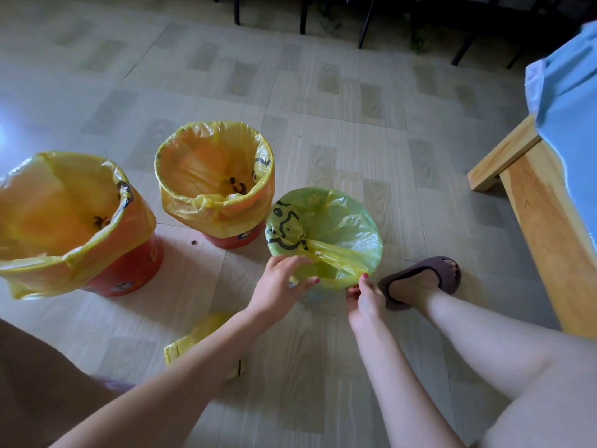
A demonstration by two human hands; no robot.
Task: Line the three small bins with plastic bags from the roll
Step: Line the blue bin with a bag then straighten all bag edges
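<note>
Three small bins stand on the floor. The left red bin (129,270) and the middle red bin (235,239) each carry a yellow bag folded over the rim. A third, green-looking bin (352,221) at the right holds a yellow bag (336,253) with a black drawn face. My left hand (284,286) grips the bag's edge at the near rim. At the rim's right side my right hand (365,299) pinches the same bag edge. The yellow bag roll (197,337) lies on the floor under my left forearm.
My foot in a grey slipper (420,282) rests just right of the third bin. A wooden bench with a blue cloth (549,205) stands at the right. Dark chair legs (365,24) line the far edge. Small dark crumbs (193,242) lie between the red bins.
</note>
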